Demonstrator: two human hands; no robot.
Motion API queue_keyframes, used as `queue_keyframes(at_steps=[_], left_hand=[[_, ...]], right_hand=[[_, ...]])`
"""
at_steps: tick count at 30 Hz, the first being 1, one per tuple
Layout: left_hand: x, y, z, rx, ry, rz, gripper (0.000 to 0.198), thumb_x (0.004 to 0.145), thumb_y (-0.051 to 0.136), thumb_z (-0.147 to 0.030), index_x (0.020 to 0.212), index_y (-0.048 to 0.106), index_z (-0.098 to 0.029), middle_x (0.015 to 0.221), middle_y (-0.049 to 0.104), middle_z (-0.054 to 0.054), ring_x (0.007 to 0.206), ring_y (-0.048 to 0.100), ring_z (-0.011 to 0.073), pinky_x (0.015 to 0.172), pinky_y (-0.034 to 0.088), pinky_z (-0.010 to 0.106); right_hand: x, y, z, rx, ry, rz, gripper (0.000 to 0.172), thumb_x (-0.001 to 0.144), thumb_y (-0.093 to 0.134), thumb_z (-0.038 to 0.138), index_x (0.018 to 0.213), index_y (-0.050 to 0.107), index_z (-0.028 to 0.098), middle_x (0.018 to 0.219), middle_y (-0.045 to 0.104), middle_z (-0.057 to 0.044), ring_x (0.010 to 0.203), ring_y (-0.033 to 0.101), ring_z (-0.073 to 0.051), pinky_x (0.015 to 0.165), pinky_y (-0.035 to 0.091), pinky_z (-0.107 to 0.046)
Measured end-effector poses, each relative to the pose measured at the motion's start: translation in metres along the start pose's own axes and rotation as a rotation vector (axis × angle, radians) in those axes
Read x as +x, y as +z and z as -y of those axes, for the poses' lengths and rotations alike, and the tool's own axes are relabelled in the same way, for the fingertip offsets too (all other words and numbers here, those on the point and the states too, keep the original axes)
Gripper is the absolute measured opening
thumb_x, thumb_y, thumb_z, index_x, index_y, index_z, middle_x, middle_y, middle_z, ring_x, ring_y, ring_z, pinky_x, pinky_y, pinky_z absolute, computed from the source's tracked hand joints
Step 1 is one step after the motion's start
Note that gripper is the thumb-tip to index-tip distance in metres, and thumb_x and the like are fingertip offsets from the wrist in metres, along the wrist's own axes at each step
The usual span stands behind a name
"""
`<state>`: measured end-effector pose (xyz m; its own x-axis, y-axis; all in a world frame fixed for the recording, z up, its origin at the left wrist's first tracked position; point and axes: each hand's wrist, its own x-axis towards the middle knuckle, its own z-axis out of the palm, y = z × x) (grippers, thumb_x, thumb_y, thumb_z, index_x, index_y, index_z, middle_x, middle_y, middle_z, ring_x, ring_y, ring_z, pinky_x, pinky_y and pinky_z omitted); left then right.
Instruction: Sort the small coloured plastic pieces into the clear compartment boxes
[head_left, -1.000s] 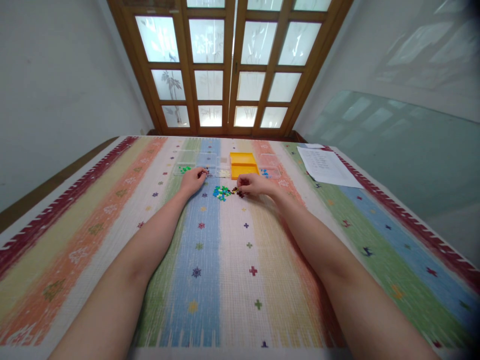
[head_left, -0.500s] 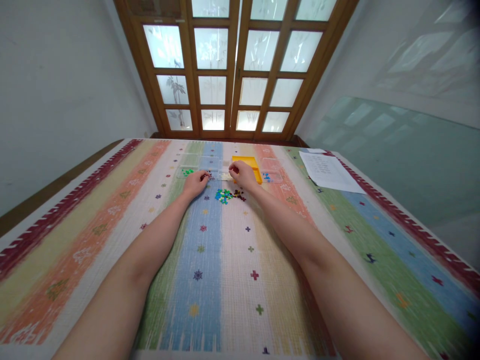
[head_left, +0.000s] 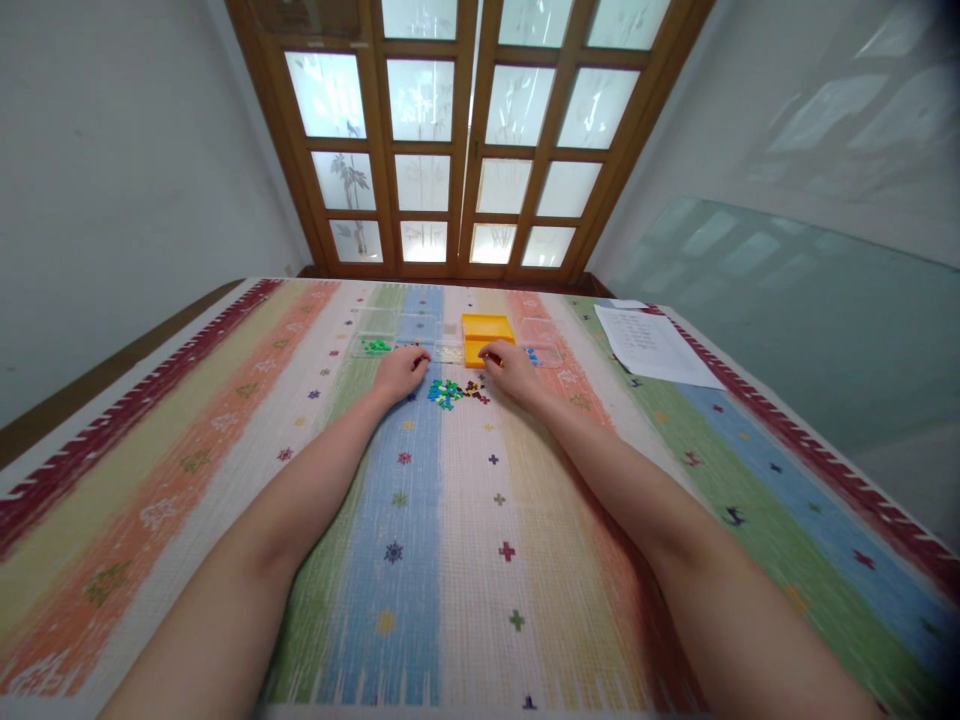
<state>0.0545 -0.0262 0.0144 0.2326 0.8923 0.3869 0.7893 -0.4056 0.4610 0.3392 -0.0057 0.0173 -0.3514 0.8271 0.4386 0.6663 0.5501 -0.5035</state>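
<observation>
Table under a striped tablecloth [head_left: 465,560]. From its near edge, both bare forearms reach inward, one from each side of centre. Stretch of cloth between them carries only its printed crosses and stars.

Past mid-table, nearer the far edge than the near: a loose pile of small pieces [head_left: 445,393], blue, green and some pale. Just right of it, a smaller scatter of dark brown pieces [head_left: 475,391], a few yellowish among them. Both groups lie directly on the cloth, between the hands.

Left hand [head_left: 401,374]: at the pile's left, slightly farther from the near edge. Thumb and fingers curled toward each other; cannot tell whether anything is pinched. Right hand [head_left: 511,371]: beyond the brown scatter, at the front right of the yellow box [head_left: 487,326], covering part of it. Fingertips drawn together; contents, if any, too small to tell.

Row of opened containers, parallel to the far edge. Leftward, green pieces [head_left: 376,346] in a clear box; pale pieces [head_left: 451,355] left of the yellow box; blue pieces [head_left: 532,355] right of it, partly behind the right hand.

Toward the far right corner, a printed paper sheet [head_left: 656,345]. Beyond the far edge, a wooden door [head_left: 461,150] with frosted panes.
</observation>
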Motion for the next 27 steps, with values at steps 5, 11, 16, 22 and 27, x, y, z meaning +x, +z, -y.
queue_keyframes(at_steps=[5,11,16,22,27], left_hand=[[-0.007,0.021,-0.056,-0.036,0.153,0.026,0.024,0.097,0.053,-0.026,0.100,0.076,-0.021,0.100,0.073,0.008,0.101,0.064,0.0248,0.094,0.049,0.039],[-0.019,0.040,-0.094,0.136,0.300,0.121,0.027,0.099,0.052,-0.028,0.109,0.076,-0.023,0.109,0.071,0.011,0.112,0.058,0.0286,0.099,0.047,0.045],[-0.023,0.041,-0.094,0.212,0.372,0.159,0.031,0.098,0.055,-0.028,0.123,0.071,-0.024,0.129,0.067,0.011,0.127,0.050,0.0316,0.107,0.043,0.049],[-0.023,0.041,-0.093,0.147,0.423,0.172,0.027,0.100,0.054,-0.030,0.115,0.076,-0.025,0.124,0.068,0.009,0.125,0.051,0.0291,0.110,0.042,0.048],[-0.024,0.040,-0.092,0.093,0.467,0.194,0.021,0.098,0.058,-0.025,0.104,0.078,-0.024,0.112,0.072,0.008,0.116,0.055,0.0269,0.106,0.045,0.045]], right_hand=[[-0.016,-0.006,-0.014,-0.012,0.048,0.186,0.022,0.094,0.057,0.023,0.104,0.076,0.021,0.107,0.077,-0.008,0.098,0.067,-0.024,0.089,0.049,-0.034],[-0.012,-0.003,-0.021,-0.009,0.010,0.187,0.022,0.095,0.057,0.022,0.104,0.077,0.020,0.108,0.078,-0.009,0.101,0.068,-0.024,0.092,0.048,-0.033],[-0.011,0.000,-0.026,0.000,0.061,0.165,0.023,0.095,0.057,0.022,0.107,0.076,0.021,0.107,0.078,-0.007,0.099,0.069,-0.023,0.090,0.049,-0.032],[-0.015,0.004,-0.028,0.052,0.064,0.056,0.025,0.093,0.055,0.021,0.105,0.076,0.020,0.100,0.078,-0.006,0.091,0.069,-0.022,0.083,0.048,-0.031],[-0.018,0.006,-0.028,0.072,0.084,-0.026,0.025,0.091,0.055,0.019,0.104,0.076,0.020,0.092,0.077,-0.005,0.082,0.067,-0.021,0.077,0.047,-0.030]])
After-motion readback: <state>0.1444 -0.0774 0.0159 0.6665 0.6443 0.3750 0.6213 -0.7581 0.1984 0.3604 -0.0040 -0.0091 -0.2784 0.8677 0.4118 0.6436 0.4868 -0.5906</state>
